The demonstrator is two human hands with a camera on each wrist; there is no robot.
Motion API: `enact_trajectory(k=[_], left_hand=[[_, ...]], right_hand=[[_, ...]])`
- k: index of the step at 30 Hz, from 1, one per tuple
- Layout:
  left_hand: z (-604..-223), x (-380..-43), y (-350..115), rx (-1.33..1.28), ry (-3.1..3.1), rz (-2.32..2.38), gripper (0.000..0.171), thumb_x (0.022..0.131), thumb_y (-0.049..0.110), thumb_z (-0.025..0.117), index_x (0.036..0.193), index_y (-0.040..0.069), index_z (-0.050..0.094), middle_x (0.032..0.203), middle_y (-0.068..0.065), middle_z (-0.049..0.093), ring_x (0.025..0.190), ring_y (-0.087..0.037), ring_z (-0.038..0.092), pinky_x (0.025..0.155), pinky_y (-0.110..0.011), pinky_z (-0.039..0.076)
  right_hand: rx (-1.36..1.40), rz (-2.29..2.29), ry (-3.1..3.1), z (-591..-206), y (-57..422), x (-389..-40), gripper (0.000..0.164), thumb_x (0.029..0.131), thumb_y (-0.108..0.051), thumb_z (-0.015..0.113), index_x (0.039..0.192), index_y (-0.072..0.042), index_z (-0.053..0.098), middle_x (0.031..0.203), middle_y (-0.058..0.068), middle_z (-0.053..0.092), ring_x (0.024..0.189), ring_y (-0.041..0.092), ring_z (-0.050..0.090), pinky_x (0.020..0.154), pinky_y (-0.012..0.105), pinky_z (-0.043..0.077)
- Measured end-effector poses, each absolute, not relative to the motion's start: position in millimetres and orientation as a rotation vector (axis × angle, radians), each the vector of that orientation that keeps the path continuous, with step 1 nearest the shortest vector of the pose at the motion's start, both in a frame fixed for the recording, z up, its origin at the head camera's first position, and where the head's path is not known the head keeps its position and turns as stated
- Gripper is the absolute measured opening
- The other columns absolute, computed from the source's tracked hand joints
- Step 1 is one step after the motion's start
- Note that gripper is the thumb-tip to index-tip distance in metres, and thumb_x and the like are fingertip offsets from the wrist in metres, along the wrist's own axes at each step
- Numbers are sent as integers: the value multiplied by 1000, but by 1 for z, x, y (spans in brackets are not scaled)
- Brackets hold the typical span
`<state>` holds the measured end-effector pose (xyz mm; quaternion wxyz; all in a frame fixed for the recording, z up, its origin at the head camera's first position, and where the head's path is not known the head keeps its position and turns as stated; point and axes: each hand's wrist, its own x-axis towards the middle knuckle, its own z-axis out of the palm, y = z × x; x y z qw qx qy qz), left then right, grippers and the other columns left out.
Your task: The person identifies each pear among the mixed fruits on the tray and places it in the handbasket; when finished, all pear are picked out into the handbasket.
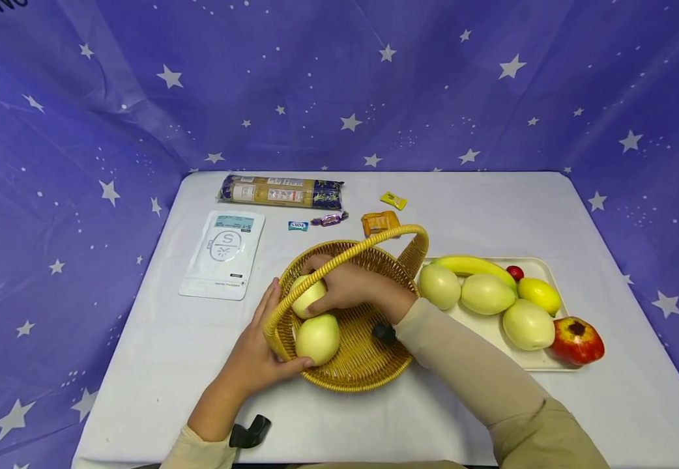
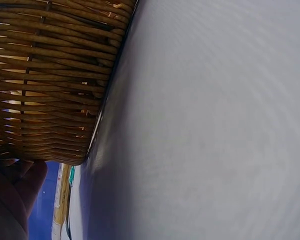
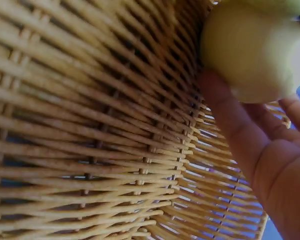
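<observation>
A yellow wicker basket (image 1: pixel 351 384) with a tall arched handle stands at the middle of the table. My left hand (image 1: pixel 257 358) grips its left side, thumb over the rim by a pale yellow-green pear (image 1: pixel 318 339) and fingers along the outer wall. Inside the basket, my right hand (image 1: pixel 348 284) holds a second pear (image 1: pixel 306 298), which lies against the first one under the handle. In the right wrist view the fingers (image 3: pixel 235 117) curl beneath that pear (image 3: pixel 250 55), close to the woven wall. The left wrist view shows the basket's outside (image 2: pixel 50 85) low over the white cloth.
Right of the basket, a cream tray (image 1: pixel 483 329) holds several pale fruits, a banana (image 1: pixel 471 265), a lemon (image 1: pixel 539 296), a small red fruit (image 1: pixel 514 273) and a pomegranate (image 1: pixel 577 341). Behind lie a noodle packet (image 1: pixel 283 191), small wrapped sweets (image 1: pixel 329 219) and a white pouch (image 1: pixel 222 254).
</observation>
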<state>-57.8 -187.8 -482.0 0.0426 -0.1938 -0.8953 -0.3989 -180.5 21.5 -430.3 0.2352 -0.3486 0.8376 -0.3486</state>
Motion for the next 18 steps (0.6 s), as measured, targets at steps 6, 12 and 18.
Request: enact_trajectory(k=[6,12,18], left_hand=[[-482,-57,-187,-592,-2743,-1207,134,61,59,84,156,7,5,162,-3,5,145,-21,18,113,-34,25],[-482,-57,-188,-595,-2728,-1208,134,60,58,85,156,7,6,162,-4,6,145,-22,19,114,-32,24],[-482,-57,-187,-603,-2726,-1209,134,60,55,86,156,8,6,162,-3,5,144,-22,19,113,-34,26]], right_hand=[[-1033,-925,2166,-428,17,-173,60,73,-36,84,120,-16,53,112,-5,53,92,10,57,78,23,51],[-1119,-902,2121,-427,13,-170,59,73,-37,84,123,-21,56,111,-9,54,94,8,57,82,23,49],[-1135,-884,2175,-410,29,-167,67,80,-44,76,136,-17,51,132,-5,54,117,10,52,102,27,39]])
